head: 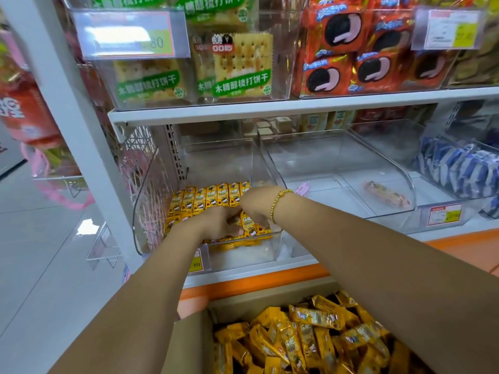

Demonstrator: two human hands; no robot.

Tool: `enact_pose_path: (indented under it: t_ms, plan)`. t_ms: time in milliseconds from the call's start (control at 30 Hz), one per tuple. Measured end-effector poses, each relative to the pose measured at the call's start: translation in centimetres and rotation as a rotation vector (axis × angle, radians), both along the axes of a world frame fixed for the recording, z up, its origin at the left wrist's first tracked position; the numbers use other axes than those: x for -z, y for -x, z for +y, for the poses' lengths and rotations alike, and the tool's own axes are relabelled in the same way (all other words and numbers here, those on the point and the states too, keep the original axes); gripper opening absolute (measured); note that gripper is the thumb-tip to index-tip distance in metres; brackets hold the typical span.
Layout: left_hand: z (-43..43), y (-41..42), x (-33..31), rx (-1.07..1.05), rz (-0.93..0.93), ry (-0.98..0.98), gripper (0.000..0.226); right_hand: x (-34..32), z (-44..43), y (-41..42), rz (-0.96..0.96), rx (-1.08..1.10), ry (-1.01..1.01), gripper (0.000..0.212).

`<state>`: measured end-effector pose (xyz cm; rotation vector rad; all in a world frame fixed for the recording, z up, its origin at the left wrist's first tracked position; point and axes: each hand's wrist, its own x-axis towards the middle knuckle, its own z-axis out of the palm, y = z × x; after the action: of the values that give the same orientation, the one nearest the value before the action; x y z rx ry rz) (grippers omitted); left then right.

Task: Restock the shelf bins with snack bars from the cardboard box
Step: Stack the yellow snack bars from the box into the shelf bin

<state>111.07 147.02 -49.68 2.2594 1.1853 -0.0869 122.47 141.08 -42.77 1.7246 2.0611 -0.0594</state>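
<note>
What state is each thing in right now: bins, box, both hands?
Left bin, part filled with upright snack bars.
Middle bin, nearly empty, one loose bar.
Cardboard box, open, heaped with bars.
Left hand, resting on snack bars, grip unclear.
Right hand, gripping snack bars.

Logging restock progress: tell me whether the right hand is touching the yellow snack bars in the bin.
Touching. The head view shows the right hand with its fingers curled round yellow snack bars inside the clear bin.
</note>
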Motion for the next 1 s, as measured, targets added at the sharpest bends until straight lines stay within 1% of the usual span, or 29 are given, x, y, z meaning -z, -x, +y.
enact_pose_path:
  t_ms: [67, 100, 167, 200, 267, 300, 367, 433, 467, 567, 633, 767, 867, 933, 967, 1000]
  plan:
    - [-0.1, -0.3, 0.0, -0.005, 0.017, 0.021, 0.066, -0.4, -0.1, -0.6, 0.084, -0.039, -0.131, 0.015]
    - [-0.1, -0.4, -0.1, -0.004, 0.035, 0.023, 0.068, -0.8, -0.2, -1.1, 0.117, -0.054, -0.220, 0.015]
    - [0.0, -0.8, -0.4, 0.005, 0.103, -0.014, 0.070, -1.3, -0.2, -2.5, 0.184, -0.062, -0.396, 0.023]
    - [0.1, -1.1, -0.5, 0.012, 0.151, -0.045, 0.071, -1.5, -0.1, -3.3, 0.227, -0.029, -0.461, 0.028]
    - [-0.2, -2.0, -1.0, 0.018, 0.238, -0.098, 0.072, -2.0, 0.0, -5.0, 0.366, 0.082, -0.541, 0.024]
    - [-0.4, -2.5, -1.2, 0.015, 0.276, -0.113, 0.073, -2.4, -0.2, -5.6, 0.462, 0.151, -0.537, 0.020]
    - [-0.5, -3.6, -1.4, -0.007, 0.329, -0.128, 0.076, -2.9, -0.6, -6.5, 0.658, 0.283, -0.460, 0.013]
    - [-0.6, -4.4, -1.4, -0.034, 0.352, -0.139, 0.075, -2.9, -1.0, -6.9, 0.824, 0.360, -0.420, 0.013]
    - [-0.6, -4.7, -1.2, -0.050, 0.360, -0.151, 0.074, -2.8, -1.0, -7.0, 0.867, 0.373, -0.419, 0.015]
    - [-0.8, -5.4, -0.6, -0.125, 0.360, -0.212, 0.071, -2.3, -0.9, -7.4, 0.929, 0.371, -0.422, 0.022]
    - [-0.9, -5.8, -0.5, -0.177, 0.370, -0.228, 0.068, -2.1, -0.8, -7.6, 0.984, 0.359, -0.408, 0.023]
    - [-0.7, -6.7, -0.7, -0.172, 0.422, -0.241, 0.065, -1.7, -1.5, -8.2, 1.078, 0.321, -0.379, 0.017]
    - [-0.7, -6.6, -0.9, -0.156, 0.429, -0.225, 0.068, -1.3, -3.5, -8.6, 1.153, 0.271, -0.399, 0.009]
    - [-0.9, -5.9, -1.2, -0.166, 0.373, -0.162, 0.062, -0.7, -5.2, -8.8, 1.180, 0.213, -0.456, 0.007]
    - [-1.2, -5.4, -1.3, -0.186, 0.300, -0.137, 0.054, -0.1, -6.2, -8.9, 1.159, 0.181, -0.508, 0.012]
    - [-1.9, -4.9, -1.4, -0.219, 0.183, -0.143, 0.046, 0.6, -7.3, -9.0, 1.130, 0.155, -0.575, 0.019]
